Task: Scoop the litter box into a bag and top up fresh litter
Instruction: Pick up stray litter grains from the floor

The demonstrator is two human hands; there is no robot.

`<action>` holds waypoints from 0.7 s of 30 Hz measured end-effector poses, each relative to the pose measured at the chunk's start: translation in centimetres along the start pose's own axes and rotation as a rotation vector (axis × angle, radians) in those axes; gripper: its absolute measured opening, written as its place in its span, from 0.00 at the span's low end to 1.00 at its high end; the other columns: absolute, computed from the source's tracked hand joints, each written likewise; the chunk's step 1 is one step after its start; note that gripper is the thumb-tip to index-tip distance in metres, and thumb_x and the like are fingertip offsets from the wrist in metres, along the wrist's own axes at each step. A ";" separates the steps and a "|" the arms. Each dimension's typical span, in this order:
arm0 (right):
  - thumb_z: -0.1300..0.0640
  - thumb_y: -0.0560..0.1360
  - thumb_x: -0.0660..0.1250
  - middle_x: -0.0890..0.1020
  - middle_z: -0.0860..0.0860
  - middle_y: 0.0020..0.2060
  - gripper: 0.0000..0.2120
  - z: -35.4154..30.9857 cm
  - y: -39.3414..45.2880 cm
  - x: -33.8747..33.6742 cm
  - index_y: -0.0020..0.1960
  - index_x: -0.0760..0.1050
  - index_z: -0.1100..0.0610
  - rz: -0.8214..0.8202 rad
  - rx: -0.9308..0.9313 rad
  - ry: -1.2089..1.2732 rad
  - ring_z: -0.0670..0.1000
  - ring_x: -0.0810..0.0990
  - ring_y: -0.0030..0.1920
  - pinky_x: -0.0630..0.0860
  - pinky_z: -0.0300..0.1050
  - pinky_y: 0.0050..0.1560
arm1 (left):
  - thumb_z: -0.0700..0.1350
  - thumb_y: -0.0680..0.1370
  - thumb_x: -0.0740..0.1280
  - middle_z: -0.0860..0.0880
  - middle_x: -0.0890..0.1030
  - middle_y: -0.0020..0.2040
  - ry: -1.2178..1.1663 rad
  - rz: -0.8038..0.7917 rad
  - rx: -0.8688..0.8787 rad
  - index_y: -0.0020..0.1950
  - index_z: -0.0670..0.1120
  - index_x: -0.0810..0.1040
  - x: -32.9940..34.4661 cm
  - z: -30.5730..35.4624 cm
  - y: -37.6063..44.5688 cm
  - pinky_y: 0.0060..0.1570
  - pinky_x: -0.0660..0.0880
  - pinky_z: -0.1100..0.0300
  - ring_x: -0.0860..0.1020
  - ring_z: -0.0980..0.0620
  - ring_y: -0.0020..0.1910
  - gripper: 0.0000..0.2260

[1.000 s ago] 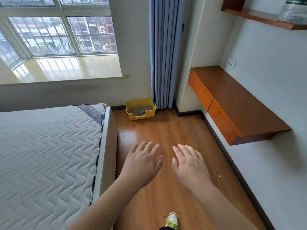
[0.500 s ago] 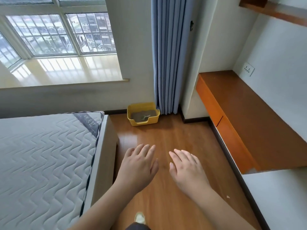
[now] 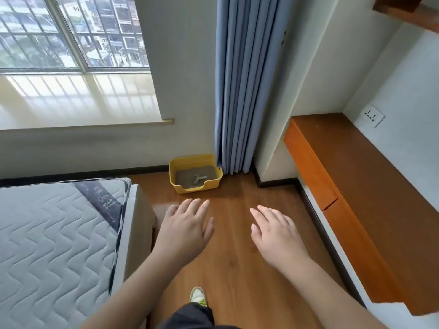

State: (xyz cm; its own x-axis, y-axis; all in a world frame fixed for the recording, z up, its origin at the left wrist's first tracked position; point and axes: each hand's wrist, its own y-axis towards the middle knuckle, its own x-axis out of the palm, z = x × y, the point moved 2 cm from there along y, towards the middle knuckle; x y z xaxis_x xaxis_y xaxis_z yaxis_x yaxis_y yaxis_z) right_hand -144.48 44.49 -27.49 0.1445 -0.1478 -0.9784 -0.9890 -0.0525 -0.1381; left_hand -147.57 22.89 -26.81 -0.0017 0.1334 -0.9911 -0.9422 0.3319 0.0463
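Note:
A yellow litter box (image 3: 215,185) stands on the wooden floor against the wall, beside the blue curtain. Grey litter fills it, and a pale scoop (image 3: 197,180) lies on the litter. My left hand (image 3: 184,230) and my right hand (image 3: 276,233) are held out palm down in front of me, fingers straight, holding nothing. Both hands are well short of the box, above the floor. No bag or fresh litter is in view.
A bed with a quilted mattress (image 3: 54,245) fills the left. A wall-mounted wooden desk (image 3: 370,186) runs along the right. The blue curtain (image 3: 240,91) hangs in the corner. A strip of wooden floor (image 3: 237,269) leads between bed and desk. My shoe (image 3: 197,296) shows below.
The view has moved forward along the floor, so the litter box looks larger and nearer. My hands have stayed out in front and empty, spreading slightly apart.

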 end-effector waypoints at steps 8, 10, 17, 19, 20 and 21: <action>0.45 0.80 0.44 0.66 0.46 0.73 0.25 -0.8 9.4 -1.7 0.75 0.62 0.48 0.045 0.070 0.009 0.48 0.63 0.73 0.60 0.48 0.72 | 0.59 0.80 0.46 0.51 0.78 0.66 0.000 -0.021 0.102 0.71 0.50 0.73 -1.2 -3.7 10.4 0.64 0.70 0.50 0.73 0.50 0.68 0.27; 0.45 0.80 0.43 0.66 0.46 0.73 0.26 -0.4 11.1 -2.0 0.75 0.62 0.48 0.040 0.071 0.007 0.48 0.63 0.73 0.60 0.48 0.72 | 0.60 0.80 0.45 0.52 0.77 0.67 -0.020 -0.031 0.108 0.72 0.51 0.72 -0.7 -3.9 12.3 0.66 0.69 0.50 0.72 0.50 0.69 0.28; 0.47 0.81 0.52 0.67 0.46 0.72 0.22 3.0 18.5 -2.3 0.75 0.63 0.49 0.035 0.095 0.014 0.48 0.64 0.72 0.61 0.47 0.71 | 0.59 0.81 0.48 0.52 0.78 0.66 -0.020 -0.061 0.112 0.72 0.50 0.72 1.1 -4.6 19.4 0.63 0.72 0.50 0.74 0.50 0.67 0.26; 0.47 0.81 0.51 0.67 0.46 0.73 0.23 4.3 21.1 -2.1 0.75 0.62 0.48 0.014 0.095 0.033 0.47 0.63 0.72 0.60 0.47 0.71 | 0.60 0.80 0.48 0.52 0.77 0.67 -0.014 -0.068 0.107 0.72 0.51 0.72 1.6 -4.6 22.0 0.64 0.72 0.51 0.74 0.50 0.68 0.26; 0.47 0.82 0.51 0.66 0.46 0.73 0.23 5.0 22.6 -1.9 0.75 0.61 0.48 0.004 0.088 0.039 0.47 0.62 0.73 0.60 0.47 0.71 | 0.60 0.80 0.47 0.52 0.77 0.67 -0.010 -0.077 0.101 0.72 0.51 0.72 1.8 -4.6 23.5 0.64 0.71 0.51 0.73 0.50 0.68 0.27; 0.47 0.82 0.50 0.66 0.46 0.73 0.23 5.7 24.2 -1.7 0.76 0.61 0.48 -0.002 0.080 0.045 0.47 0.62 0.73 0.59 0.47 0.71 | 0.60 0.80 0.47 0.52 0.77 0.67 -0.003 -0.082 0.096 0.72 0.51 0.72 2.2 -4.5 25.1 0.64 0.71 0.51 0.73 0.50 0.69 0.27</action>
State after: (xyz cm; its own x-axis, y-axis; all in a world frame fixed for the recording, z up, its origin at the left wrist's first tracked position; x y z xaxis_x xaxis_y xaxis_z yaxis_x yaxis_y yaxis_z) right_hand -168.88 49.13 -30.02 0.1458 -0.1917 -0.9706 -0.9878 0.0260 -0.1535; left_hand -172.71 27.26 -28.41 0.0751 0.1055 -0.9916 -0.9028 0.4296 -0.0226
